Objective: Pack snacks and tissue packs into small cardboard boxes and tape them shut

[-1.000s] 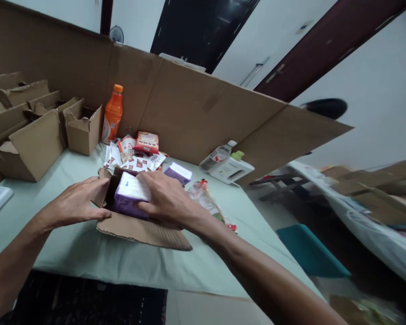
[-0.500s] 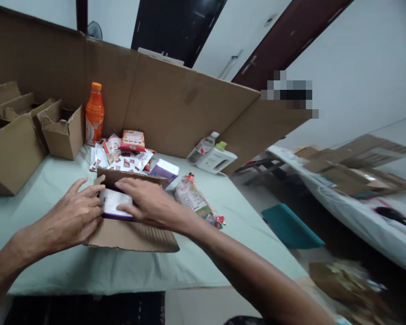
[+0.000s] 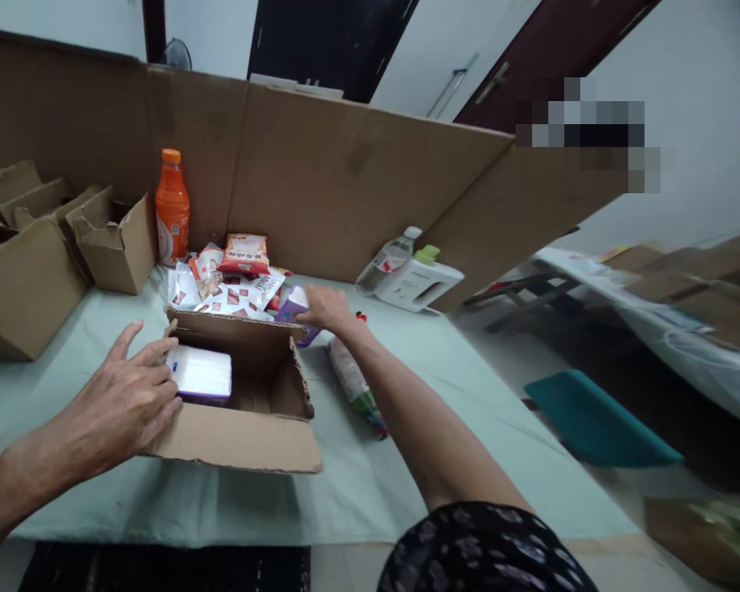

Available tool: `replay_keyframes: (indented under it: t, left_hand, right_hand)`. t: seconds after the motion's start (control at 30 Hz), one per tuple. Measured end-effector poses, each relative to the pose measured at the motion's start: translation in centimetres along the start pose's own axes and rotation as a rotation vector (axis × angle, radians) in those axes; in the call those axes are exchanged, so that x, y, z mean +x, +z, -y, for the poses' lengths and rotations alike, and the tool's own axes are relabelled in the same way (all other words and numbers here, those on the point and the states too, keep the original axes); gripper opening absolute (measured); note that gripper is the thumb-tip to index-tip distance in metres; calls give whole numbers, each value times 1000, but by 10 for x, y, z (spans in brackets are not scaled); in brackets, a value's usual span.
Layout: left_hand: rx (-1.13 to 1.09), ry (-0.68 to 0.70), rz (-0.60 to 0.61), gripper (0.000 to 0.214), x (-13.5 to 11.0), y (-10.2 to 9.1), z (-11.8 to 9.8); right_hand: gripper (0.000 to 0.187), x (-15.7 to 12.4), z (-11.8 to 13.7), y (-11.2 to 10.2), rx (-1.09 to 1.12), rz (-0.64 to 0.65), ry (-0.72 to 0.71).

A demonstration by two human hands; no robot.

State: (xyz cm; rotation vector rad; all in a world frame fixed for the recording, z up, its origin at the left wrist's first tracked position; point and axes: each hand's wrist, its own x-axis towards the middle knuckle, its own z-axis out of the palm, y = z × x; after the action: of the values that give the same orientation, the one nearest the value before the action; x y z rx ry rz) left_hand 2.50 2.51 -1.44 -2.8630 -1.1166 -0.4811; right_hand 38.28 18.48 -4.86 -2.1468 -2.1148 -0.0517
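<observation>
An open cardboard box (image 3: 240, 440) stands on the cloth near me. Inside it, at the left end, lies a white-and-purple tissue pack (image 3: 202, 372). My left hand (image 3: 136, 382) rests at the box's left edge, its fingers spread and their tips beside that pack. Beyond the box's far wall, my right hand (image 3: 328, 309) has its fingers closed on the right side of a second purple tissue pack (image 3: 292, 304). My right forearm passes over a clear food bag (image 3: 350, 374), partly hiding it.
Snack packets (image 3: 240, 288) lie heaped behind the box, near an orange drink bottle (image 3: 173, 210). Smaller cardboard boxes (image 3: 114, 238) stand at left. A clear bottle (image 3: 390, 261) and a white jug (image 3: 419, 281) stand back right before a cardboard screen (image 3: 370, 156).
My right hand has left the tissue pack inside the box and moved right and farther away, onto the second pack. The left hand stays at the box edge. The view has shifted slightly.
</observation>
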Motion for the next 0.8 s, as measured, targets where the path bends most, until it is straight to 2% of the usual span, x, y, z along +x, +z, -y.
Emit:
replay_keyframes:
  t: [0.1, 0.17, 0.23, 0.3, 0.37, 0.43, 0.57, 0.67, 0.8]
  left_hand:
    - [27, 13, -2, 30, 2, -1, 0]
    - [52, 21, 15, 35, 4, -1, -1]
    - [83, 24, 42, 39, 5, -1, -3]
    - [107, 6, 51, 42, 6, 1, -5]
    - [123, 3, 44, 44, 7, 3, -6]
    - [150, 21, 37, 43, 7, 4, -6]
    - [212, 42, 29, 38, 8, 6, -4]
    - [222, 31, 2, 37, 6, 7, -3]
    - [259, 66, -60, 36, 4, 7, -3]
  right_hand:
    - [37, -22, -8, -21, 23, -52, 11]
    - [46, -47, -19, -47, 145, -210, -4]
    - [55, -78, -24, -77, 406, -461, -48]
    - [59, -108, -18, -101, 718, -678, -125]
    - [59, -132, 0, -116, 904, -720, -241]
    - [60, -148, 23, -118, 905, -628, -376]
    - [55, -161, 57, -110, 543, -403, -562]
    - [41, -167, 68, -115, 186, -313, -552]
    - [32, -168, 93, -132, -144, -42, -540]
